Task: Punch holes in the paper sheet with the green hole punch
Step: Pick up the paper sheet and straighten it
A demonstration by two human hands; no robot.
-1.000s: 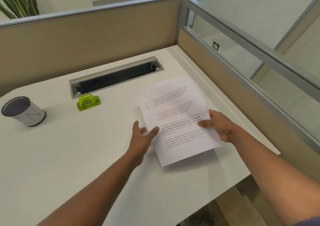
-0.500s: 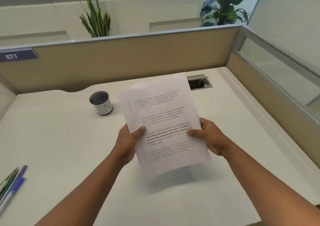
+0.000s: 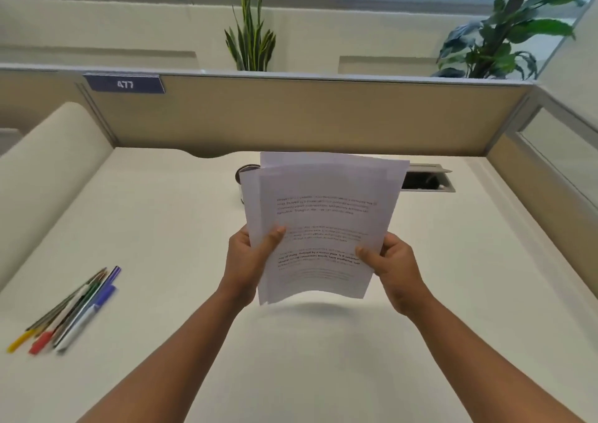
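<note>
paper sheets (image 3: 323, 215) raised higher than before, fanned apart | left hand (image 3: 247, 260) and right hand (image 3: 393, 260) each grip an edge | cup (image 3: 242, 176) now mostly hidden; contents unseen

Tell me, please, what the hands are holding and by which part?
Both hands grip the paper sheets above the desk: the left hand at the left edge, the right hand at the right edge.
</note>
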